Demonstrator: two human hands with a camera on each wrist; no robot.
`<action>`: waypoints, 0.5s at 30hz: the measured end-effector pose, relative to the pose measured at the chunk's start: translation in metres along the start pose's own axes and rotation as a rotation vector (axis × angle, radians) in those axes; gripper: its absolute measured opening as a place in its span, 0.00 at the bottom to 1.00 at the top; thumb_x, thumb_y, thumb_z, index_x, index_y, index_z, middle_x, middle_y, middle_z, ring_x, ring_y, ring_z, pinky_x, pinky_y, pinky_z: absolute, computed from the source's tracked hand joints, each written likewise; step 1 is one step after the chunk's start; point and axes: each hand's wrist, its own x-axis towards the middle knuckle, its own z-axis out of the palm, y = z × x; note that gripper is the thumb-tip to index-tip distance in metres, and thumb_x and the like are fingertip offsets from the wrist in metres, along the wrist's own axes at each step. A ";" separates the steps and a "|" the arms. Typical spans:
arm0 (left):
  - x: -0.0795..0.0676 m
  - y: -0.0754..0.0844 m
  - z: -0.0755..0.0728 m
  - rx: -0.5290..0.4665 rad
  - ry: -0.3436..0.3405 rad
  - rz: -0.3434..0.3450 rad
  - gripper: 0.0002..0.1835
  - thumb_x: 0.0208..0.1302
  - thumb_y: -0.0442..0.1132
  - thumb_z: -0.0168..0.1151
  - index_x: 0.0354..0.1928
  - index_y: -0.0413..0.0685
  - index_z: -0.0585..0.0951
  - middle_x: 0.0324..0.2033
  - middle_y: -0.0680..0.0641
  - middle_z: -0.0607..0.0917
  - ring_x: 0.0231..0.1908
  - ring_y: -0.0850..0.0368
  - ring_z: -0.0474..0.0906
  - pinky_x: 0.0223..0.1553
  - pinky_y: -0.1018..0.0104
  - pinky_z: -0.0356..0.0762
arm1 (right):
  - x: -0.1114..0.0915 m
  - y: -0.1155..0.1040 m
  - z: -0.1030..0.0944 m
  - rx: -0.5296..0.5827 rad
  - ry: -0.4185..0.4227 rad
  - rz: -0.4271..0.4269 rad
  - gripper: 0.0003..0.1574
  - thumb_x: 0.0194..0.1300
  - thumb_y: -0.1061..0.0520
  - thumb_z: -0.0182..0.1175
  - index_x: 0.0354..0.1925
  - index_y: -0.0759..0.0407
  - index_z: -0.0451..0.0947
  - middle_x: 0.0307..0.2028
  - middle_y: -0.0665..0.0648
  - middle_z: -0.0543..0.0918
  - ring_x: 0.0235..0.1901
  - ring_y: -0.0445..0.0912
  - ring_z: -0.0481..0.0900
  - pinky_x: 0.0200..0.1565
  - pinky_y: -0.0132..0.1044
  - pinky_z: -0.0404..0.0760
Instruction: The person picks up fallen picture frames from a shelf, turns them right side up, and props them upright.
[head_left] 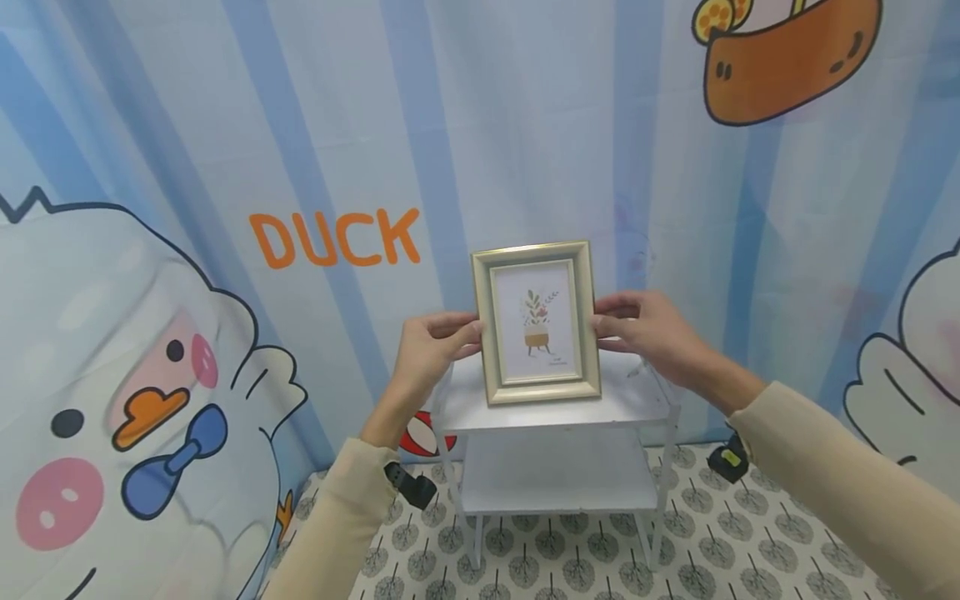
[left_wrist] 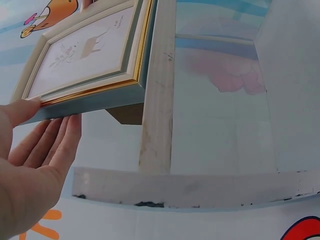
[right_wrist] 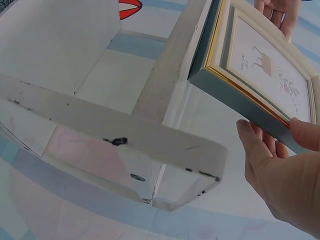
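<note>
A picture frame, pale gold with a potted-plant print, stands upright on the top of a small white table. My left hand grips its left side, thumb at the front edge and fingers toward the back. On the opposite side my right hand holds it the same way. In the left wrist view the left hand is at the frame's blue-grey side, and a brown piece of its back shows below. The right wrist view has the right thumb over the front edge of the frame.
The table's lower shelf sits under the top, between white legs. Behind hangs a striped curtain with cartoon animals and the word DUCK. The floor covering has a tree pattern. The table's edges show chipped paint in both wrist views.
</note>
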 end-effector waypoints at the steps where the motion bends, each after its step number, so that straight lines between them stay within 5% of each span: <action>1: 0.000 0.000 0.000 0.003 0.002 0.000 0.19 0.70 0.42 0.72 0.57 0.38 0.87 0.54 0.37 0.90 0.50 0.47 0.91 0.53 0.61 0.90 | 0.000 0.000 -0.001 0.001 0.001 -0.002 0.30 0.80 0.57 0.57 0.71 0.71 0.67 0.67 0.71 0.76 0.65 0.63 0.81 0.64 0.44 0.84; 6: -0.004 0.000 -0.001 0.114 0.013 0.069 0.19 0.72 0.45 0.70 0.57 0.41 0.87 0.52 0.40 0.91 0.51 0.48 0.91 0.53 0.62 0.90 | -0.001 0.001 -0.004 -0.079 0.009 -0.035 0.33 0.79 0.50 0.59 0.71 0.71 0.69 0.67 0.72 0.77 0.65 0.63 0.80 0.67 0.50 0.83; 11: -0.019 -0.004 -0.014 0.492 0.102 0.277 0.16 0.74 0.42 0.66 0.56 0.41 0.88 0.51 0.40 0.92 0.51 0.46 0.90 0.55 0.53 0.89 | -0.014 0.009 -0.017 -0.343 0.070 -0.105 0.47 0.76 0.32 0.58 0.73 0.67 0.68 0.69 0.70 0.76 0.67 0.65 0.78 0.67 0.60 0.80; 15: -0.036 -0.009 -0.033 0.791 0.158 0.349 0.18 0.73 0.42 0.67 0.58 0.40 0.87 0.55 0.38 0.90 0.56 0.42 0.88 0.59 0.45 0.86 | -0.031 0.025 -0.034 -0.544 0.152 -0.161 0.56 0.74 0.28 0.58 0.79 0.65 0.60 0.72 0.73 0.72 0.70 0.69 0.73 0.67 0.70 0.74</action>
